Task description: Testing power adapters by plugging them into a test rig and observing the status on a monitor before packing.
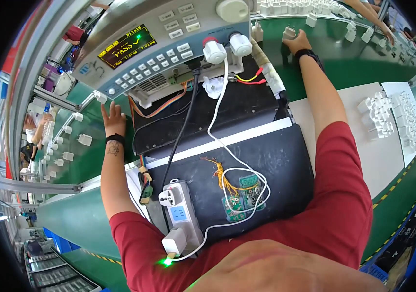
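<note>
My right hand [301, 44] reaches over the green belt at the far right, thumb and fingers round a small white charger [289, 33]. Another white charger [257, 32] stands beside the test instrument. On the left, my left hand [114, 119] has its fingers apart beside the instrument, close below a white charger [100, 97]; it holds nothing that I can see. A white charger [174, 241] sits in the power strip [186, 214], a green light glowing at its end. Its white cable [211, 129] loops across the black surface up to a white connector [214, 52] on the instrument.
The grey test instrument [169, 36] with a lit display stands ahead. Green circuit boards [247, 199] with yellow wires lie on the black mat. Loose chargers [85, 139] dot the left belt. More chargers [378, 114] cover a board at right. Other people's arms [371, 17] reach in far right.
</note>
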`<state>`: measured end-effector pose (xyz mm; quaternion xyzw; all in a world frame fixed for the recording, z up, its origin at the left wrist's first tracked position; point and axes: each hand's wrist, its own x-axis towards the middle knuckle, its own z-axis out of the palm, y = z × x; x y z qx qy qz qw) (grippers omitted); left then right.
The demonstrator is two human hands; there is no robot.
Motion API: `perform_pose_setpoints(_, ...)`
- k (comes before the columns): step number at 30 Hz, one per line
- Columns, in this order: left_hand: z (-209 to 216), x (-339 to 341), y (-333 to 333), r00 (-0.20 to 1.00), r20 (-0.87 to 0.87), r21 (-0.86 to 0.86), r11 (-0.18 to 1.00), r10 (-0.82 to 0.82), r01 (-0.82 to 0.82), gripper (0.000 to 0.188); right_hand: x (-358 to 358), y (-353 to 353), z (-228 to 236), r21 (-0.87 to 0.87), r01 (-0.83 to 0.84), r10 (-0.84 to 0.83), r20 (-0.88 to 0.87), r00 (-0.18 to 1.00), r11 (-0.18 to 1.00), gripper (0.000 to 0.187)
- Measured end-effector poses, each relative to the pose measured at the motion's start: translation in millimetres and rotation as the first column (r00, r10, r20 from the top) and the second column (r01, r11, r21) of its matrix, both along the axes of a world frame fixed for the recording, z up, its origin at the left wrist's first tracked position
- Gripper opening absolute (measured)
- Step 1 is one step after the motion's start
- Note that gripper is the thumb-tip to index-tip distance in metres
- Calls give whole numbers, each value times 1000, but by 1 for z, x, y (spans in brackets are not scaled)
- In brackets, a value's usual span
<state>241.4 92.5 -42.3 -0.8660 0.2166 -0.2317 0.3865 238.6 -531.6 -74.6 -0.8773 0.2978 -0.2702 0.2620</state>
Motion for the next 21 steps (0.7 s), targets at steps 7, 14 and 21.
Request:
perform_pose_setpoints(7,7,13,-8,999,44,-47,999,-11,13,11,5,-22,16,181,-110,44,336,941,977,39)
perform_pose_setpoints(14,-2,12,10,993,-2,-290,951,115,-111,16,-119,24,104,566,-724,171,729,663,395,15)
perform_pose_setpoints(21,-12,16,8,983,-34,-250,950,182,-184,17,-189,64,153,353,-901,214,929,304,-254,49)
